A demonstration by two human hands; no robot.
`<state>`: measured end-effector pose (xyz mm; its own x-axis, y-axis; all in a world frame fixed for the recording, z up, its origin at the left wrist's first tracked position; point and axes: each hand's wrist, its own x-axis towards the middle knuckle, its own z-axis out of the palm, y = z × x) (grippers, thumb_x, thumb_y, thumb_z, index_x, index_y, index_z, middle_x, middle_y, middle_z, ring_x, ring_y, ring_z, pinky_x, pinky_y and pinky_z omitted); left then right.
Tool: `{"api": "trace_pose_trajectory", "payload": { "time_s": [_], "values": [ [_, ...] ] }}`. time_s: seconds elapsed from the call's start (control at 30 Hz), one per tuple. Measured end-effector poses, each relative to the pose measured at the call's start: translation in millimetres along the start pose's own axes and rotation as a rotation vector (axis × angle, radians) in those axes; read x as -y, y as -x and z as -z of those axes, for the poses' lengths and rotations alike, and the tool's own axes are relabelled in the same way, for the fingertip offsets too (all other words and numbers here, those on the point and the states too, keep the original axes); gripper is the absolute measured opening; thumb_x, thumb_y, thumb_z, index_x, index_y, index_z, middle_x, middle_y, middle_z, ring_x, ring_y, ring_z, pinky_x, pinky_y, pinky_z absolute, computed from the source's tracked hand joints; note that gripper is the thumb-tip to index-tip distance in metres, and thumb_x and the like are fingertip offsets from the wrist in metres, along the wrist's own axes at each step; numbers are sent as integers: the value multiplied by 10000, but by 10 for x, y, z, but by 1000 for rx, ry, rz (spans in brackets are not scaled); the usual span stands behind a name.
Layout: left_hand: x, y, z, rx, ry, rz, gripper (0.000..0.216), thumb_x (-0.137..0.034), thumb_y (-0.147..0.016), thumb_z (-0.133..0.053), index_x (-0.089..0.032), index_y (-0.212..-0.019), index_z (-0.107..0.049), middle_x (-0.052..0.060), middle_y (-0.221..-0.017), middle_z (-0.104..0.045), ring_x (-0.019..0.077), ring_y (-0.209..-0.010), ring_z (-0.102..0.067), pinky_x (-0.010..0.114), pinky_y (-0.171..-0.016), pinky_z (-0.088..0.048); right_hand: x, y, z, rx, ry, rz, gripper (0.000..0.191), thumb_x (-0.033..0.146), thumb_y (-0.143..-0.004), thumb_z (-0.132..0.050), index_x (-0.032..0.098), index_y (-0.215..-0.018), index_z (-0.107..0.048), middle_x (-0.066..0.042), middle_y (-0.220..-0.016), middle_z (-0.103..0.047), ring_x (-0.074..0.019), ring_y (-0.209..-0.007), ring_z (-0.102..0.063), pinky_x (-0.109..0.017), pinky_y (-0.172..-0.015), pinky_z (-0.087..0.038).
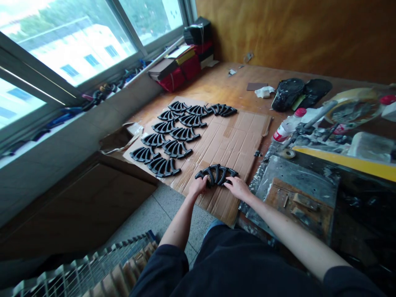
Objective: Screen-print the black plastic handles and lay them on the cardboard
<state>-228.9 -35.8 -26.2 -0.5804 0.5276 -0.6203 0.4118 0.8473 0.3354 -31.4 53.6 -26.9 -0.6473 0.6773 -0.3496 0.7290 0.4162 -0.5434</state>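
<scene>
A curved black part with several ribs point(218, 175), fan-like in shape, is at the near edge of a flattened cardboard sheet point(229, 144). My left hand point(198, 185) grips its left end, thumb on top. At the opposite end, my right hand point(237, 187) has its fingers closed round the rim. Farther left on the cardboard lie several similar black fan-shaped parts point(185, 134) in two rows. Another dark group of these parts point(223, 109) rests at the far end of the rows.
Right of the cardboard stand a plastic bottle point(289, 123), a tape roll point(288, 153) and a metal plate with a worn wooden board point(300, 210). Bundled stacks point(179, 68) sit by the window. An open carton point(119, 140) is at the left. A wire rack point(83, 268) stands below.
</scene>
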Motion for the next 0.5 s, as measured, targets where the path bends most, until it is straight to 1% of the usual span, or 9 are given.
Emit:
{"api": "trace_pose_trajectory", "payload": {
  "time_s": [0.07, 0.13, 0.17, 0.23, 0.27, 0.3, 0.33, 0.4, 0.5],
  "values": [
    [-9, 110, 15, -50, -63, 0, 651, -645, -882, -328, -115, -847, -704, 198, -896, -724, 328, -945, -676, 413, -854, -486, -7, 57, 14, 2, 3, 22, 420, 409, -935, -509, 198, -1287, -599, -107, -1148, -683, -220, -1072, -631, -295, -931, -435],
    [-11, 289, -59, -160, -115, -22, 628, -636, -892, -326, -129, -977, -686, 200, -1026, -699, 339, -1041, -637, 444, -900, -462, -1, 124, 39, -5, 38, 54, 409, 407, -944, -494, 199, -1282, -595, -100, -1128, -696, -229, -1057, -633, -307, -915, -439],
    [-16, 386, -128, -241, -137, -72, 594, -611, -906, -326, -145, -1049, -665, 185, -1075, -685, 322, -1071, -621, 436, -916, -456, 8, 159, 54, -11, 66, 67, 394, 409, -947, -488, 201, -1260, -605, -96, -1109, -704, -234, -1046, -633, -313, -905, -440],
    [-46, 553, -308, -415, -185, -238, 510, -553, -923, -366, -192, -1190, -607, 145, -1198, -640, 273, -1133, -582, 395, -945, -449, 34, 224, 85, -23, 128, 83, 359, 424, -951, -479, 202, -1184, -639, -87, -1060, -717, -241, -1019, -634, -320, -880, -443],
    [-72, 608, -406, -483, -212, -330, 490, -533, -916, -410, -216, -1250, -577, 129, -1273, -604, 260, -1174, -553, 382, -962, -443, 50, 252, 99, -24, 156, 86, 353, 436, -954, -469, 200, -1136, -656, -86, -1038, -721, -243, -1005, -635, -322, -868, -444],
    [-105, 638, -501, -525, -239, -405, 498, -520, -899, -464, -234, -1297, -552, 120, -1348, -556, 260, -1223, -515, 381, -984, -432, 66, 276, 110, -22, 183, 87, 362, 451, -958, -453, 194, -1090, -671, -89, -1024, -721, -245, -996, -634, -327, -863, -443],
    [-145, 643, -587, -540, -262, -448, 531, -513, -877, -514, -246, -1335, -530, 118, -1414, -502, 272, -1273, -470, 394, -1009, -416, 80, 295, 117, -22, 212, 88, 387, 468, -963, -434, 186, -1053, -683, -98, -1026, -718, -250, -1004, -629, -338, -873, -438],
    [-232, 594, -715, -538, -290, -458, 607, -516, -839, -575, -256, -1382, -499, 123, -1482, -429, 311, -1330, -403, 448, -1038, -387, 98, 318, 118, -27, 275, 87, 461, 504, -968, -391, 169, -1027, -702, -129, -1090, -699, -278, -1076, -597, -379, -927, -412],
    [-336, 464, -795, -505, -303, -436, 635, -536, -799, -621, -262, -1364, -523, 119, -1474, -441, 366, -1335, -375, 535, -1040, -358, 92, 316, 86, -30, 349, 65, 546, 542, -966, -352, 145, -1101, -701, -171, -1233, -639, -328, -1214, -512, -445, -1006, -353]
  ]
}}
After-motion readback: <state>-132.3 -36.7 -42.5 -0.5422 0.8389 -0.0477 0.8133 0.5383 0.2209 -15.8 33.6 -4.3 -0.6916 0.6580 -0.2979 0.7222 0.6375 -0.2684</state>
